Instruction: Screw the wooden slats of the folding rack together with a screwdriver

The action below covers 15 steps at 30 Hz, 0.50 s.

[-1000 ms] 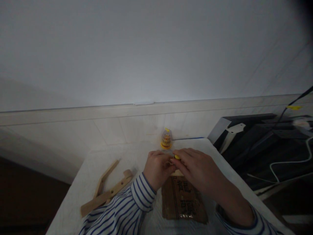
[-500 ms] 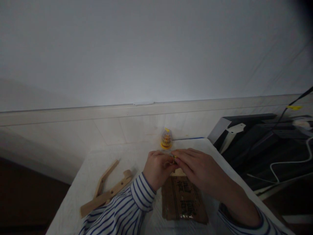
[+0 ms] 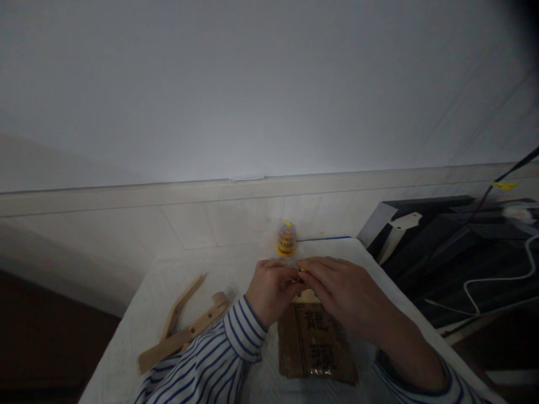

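Centrally, left hand and right hand meet over the brown packet, fingers of both clamped on a small yellow piece.

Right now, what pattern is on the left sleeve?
Left sleeve: white with dark blue stripes; head view.

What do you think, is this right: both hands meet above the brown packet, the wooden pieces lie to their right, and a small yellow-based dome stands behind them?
No. The head view shows the wooden pieces lying on the left side, not the right. The rest holds: left hand and right hand meet above the brown packet, with the yellow-based dome behind them.
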Available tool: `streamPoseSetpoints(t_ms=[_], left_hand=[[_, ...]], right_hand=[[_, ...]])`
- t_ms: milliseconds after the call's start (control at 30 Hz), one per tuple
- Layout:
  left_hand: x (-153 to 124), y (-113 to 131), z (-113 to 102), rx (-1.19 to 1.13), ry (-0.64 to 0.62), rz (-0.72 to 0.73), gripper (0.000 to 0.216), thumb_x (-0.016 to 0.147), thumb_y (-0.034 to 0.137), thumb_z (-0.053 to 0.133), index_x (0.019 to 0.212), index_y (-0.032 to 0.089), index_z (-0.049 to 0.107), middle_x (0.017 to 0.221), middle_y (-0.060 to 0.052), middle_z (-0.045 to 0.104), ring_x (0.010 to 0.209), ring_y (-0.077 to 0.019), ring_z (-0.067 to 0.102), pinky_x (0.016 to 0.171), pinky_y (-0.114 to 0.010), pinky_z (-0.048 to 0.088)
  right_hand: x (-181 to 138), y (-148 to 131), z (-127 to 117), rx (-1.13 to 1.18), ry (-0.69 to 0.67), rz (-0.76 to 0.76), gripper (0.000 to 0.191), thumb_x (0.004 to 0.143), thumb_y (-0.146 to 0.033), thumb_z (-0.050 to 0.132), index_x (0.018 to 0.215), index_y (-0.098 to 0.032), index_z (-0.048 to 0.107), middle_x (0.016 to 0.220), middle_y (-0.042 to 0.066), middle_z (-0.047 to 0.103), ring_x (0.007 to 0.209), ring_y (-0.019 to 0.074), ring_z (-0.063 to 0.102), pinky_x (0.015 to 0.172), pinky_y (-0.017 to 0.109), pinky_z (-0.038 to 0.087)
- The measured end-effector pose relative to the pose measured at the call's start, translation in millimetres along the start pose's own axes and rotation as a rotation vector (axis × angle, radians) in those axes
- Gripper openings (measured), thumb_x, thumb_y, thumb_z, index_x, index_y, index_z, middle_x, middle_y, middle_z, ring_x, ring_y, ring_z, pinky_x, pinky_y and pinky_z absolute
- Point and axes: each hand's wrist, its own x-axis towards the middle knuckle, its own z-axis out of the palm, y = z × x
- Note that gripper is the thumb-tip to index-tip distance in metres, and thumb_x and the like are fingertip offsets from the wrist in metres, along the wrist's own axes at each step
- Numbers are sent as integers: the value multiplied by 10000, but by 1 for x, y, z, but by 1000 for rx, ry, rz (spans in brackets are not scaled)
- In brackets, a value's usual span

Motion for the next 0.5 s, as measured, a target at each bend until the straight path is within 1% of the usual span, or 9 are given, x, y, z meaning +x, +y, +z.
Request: streamPoseSetpoints(t_ms=[200,500], left_hand=[[0,0,-2,-13,-27,34,54,765,250,656,784,223,699,683,5,673,742,-162,593,792,-309,383],[1,-4,0,-15,-24,72,66,772,251,647,759,204,692,676,-2,662,734,-155,587,761,-274,399]], right_hand=[[0,-2,-1,-31,-7,13,234,902,-205,381,944,-157,606,924,88,680,815,215,630,707,372,504],[-1,-3,-1,-52,-28,45,232,908,-236,394,944,-156,609,883,86,671,818,219,621,709,372,488]])
